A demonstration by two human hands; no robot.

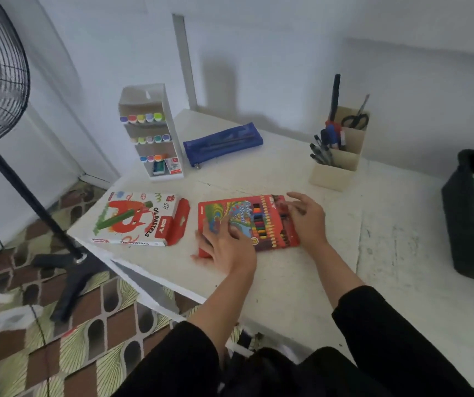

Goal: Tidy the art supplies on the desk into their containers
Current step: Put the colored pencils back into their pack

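Two flat grips, fingers apart: left hand and right hand touch opposite edges of pencil box.

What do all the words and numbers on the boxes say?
"OIL PASTELS": on top of the white pastel box, and again on its front edge.
"DIY": on the red patch on that box.
"18": near the front edge of the red pencil box.
Curly title on the pencil box: too blurred to read.
Small label low in the marker rack: too small to read.
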